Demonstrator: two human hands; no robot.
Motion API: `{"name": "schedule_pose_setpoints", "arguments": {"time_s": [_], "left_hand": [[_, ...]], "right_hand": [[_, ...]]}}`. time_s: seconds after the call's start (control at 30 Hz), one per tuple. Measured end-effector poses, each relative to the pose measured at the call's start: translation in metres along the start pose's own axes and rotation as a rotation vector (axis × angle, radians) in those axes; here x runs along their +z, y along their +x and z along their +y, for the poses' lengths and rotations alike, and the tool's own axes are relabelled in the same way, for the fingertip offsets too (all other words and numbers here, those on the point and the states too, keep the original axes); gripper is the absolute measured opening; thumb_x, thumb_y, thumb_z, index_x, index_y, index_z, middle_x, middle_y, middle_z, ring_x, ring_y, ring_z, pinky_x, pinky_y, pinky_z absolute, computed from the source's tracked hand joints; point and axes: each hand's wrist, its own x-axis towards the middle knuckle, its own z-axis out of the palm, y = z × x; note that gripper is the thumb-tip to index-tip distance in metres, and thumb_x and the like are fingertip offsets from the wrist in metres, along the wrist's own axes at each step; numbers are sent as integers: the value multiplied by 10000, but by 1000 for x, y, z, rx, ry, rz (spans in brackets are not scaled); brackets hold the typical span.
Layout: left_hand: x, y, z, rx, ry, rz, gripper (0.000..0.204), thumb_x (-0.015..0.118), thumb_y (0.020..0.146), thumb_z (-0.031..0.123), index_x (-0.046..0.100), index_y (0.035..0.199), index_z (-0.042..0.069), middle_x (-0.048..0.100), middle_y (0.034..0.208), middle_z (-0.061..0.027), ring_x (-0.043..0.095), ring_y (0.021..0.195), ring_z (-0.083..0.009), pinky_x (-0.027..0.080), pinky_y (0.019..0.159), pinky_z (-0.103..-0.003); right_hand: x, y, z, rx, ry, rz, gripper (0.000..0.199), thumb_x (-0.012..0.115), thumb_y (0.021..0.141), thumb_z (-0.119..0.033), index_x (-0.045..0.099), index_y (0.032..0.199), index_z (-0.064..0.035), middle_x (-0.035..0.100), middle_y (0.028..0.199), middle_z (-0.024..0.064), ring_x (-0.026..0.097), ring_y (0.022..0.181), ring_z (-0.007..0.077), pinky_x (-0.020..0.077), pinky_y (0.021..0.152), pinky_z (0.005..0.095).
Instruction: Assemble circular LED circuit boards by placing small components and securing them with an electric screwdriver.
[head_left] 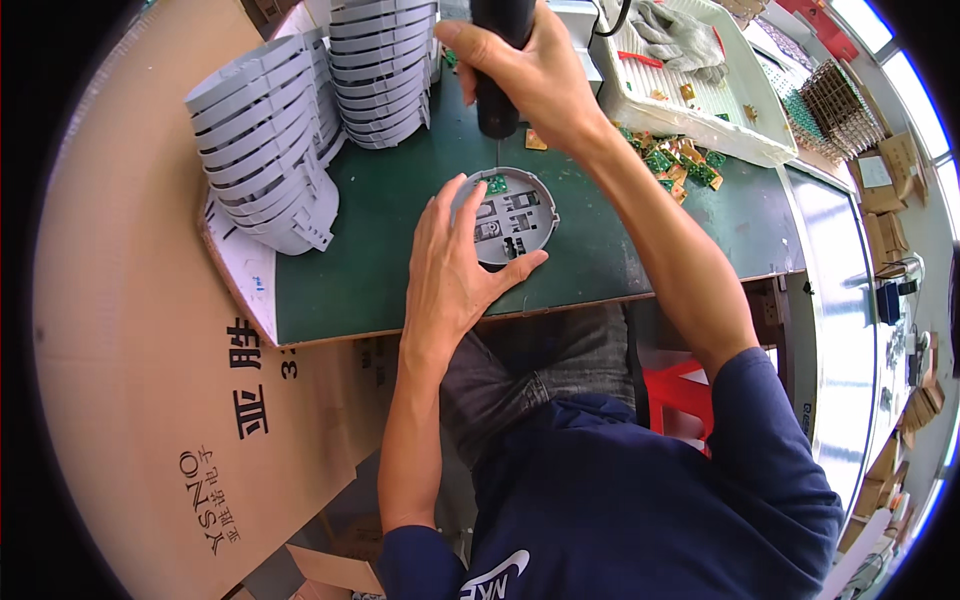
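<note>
Round grey housing [512,217] should be pinned flat by the left hand [452,262] while the electric screwdriver [498,62], gripped in the right hand [540,75], is kept upright.

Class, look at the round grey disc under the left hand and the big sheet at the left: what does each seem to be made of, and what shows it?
Round grey disc: apparently moulded plastic, matte, with crisp cut-out slots and an even colour. Big sheet: corrugated cardboard, judging by its dull brown surface and folded flaps.

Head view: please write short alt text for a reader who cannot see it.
The right hand holds a black electric screwdriver upright over a round grey plastic housing, which the left hand steadies on a green mat. Stacked grey housings stand behind.
</note>
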Motion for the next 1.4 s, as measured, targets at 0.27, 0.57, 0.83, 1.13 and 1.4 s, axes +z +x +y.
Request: {"name": "schedule_pose_setpoints", "arguments": {"time_s": [0.27, 0.57, 0.83, 1.13, 1.4], "left_hand": [[-151, 58, 27, 210, 19, 455, 437, 792, 894, 309, 705, 1225, 38, 637, 1361, -162, 588, 1274, -323, 451, 1081, -421], [-265, 174, -36, -344, 430, -350, 1004, 782, 673, 759, 655, 1316, -2, 674, 1279, -245, 622, 1250, -363, 418, 1114, -483], [-258, 154, -21, -116, 289, -122, 829, 847, 805, 458, 546, 1420, -9, 624, 1368, -188, 585, 1298, -277, 443, 1102, -385], [-177, 52, 22, 222, 37, 191, 1029, 947, 646, 206, 438, 1522, 27, 517, 1506, -152, 546, 1351, -273, 439, 1149, -399], [-91, 42, 11, 275, -109, 30, 1128, 960, 653, 296, 356, 1564, 18, 467, 1521, -196, 488, 1376, -350, 427, 1144, -447]], "right_hand": [[-23, 4, -24, 0, -65, 115, 339, 713, 1006, -265, 565, 1135, 11, 642, 801, 19, 606, 682, 87, 506, 602, 256], [-9, -125, -9, -193, -942, -53, 617, 770, 915, -272, 522, 1435, -54, 533, 1460, 190, 449, 1411, 403, 396, 1157, 481], [-17, -164, 20, -223, -1116, -397, 546, 795, 873, -215, 589, 1366, -101, 585, 1416, 159, 478, 1404, 398, 446, 1132, 483], [-222, -247, -27, 220, -827, 975, 482, 500, 1064, -434, 614, 1370, -80, 621, 1324, 61, 584, 1197, 208, 513, 805, 371], [-455, -472, -122, 511, -1027, 1558, 460, 494, 1067, -351, 537, 1443, -88, 657, 1252, 182, 663, 1103, 268, 599, 703, 360]]}}
